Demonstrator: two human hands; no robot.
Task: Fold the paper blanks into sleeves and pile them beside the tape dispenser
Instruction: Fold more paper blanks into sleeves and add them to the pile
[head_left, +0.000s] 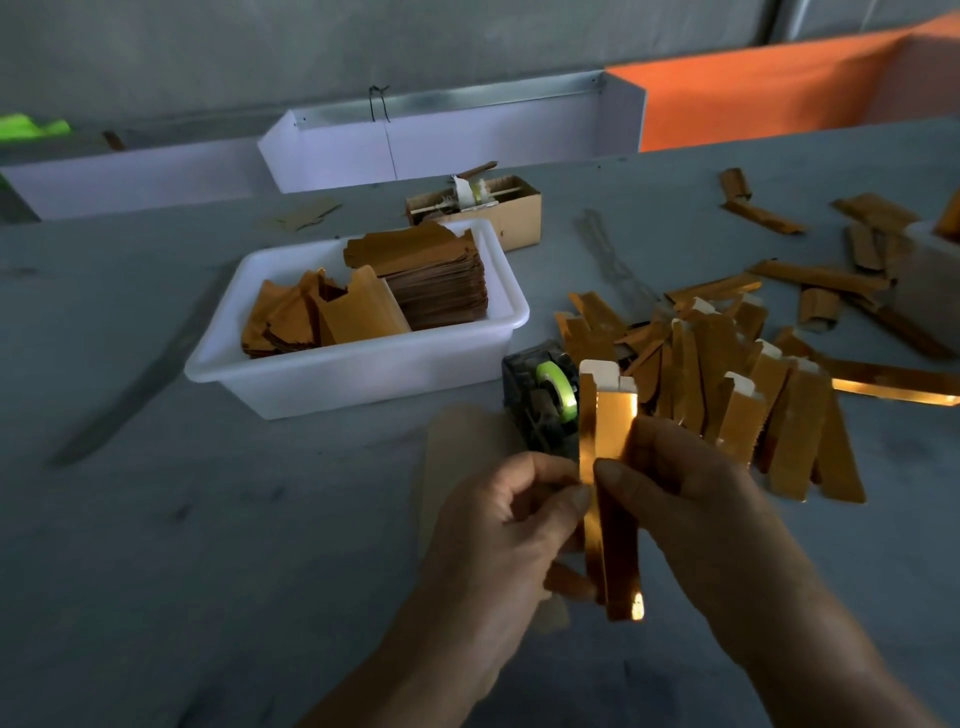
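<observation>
Grey bench (156, 519) across the frame; white tub (363, 374) of flat blanks (436, 275) at centre; pile of finished sleeves (727, 374) right of centre, touching the tape dispenser (545, 405). Low centre: sleeve (610, 467) held upright, pinched between left hand (498, 530) and right hand (691, 499), fingers (618, 475) curled on its creases. Best pressed flat along each edge, seam squared, then laid on the pile.

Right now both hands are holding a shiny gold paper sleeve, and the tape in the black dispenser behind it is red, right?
Not quite: the head view shows the tape roll in the black dispenser is green, not red. Both hands, left and right, do hold the shiny gold paper sleeve.
</observation>
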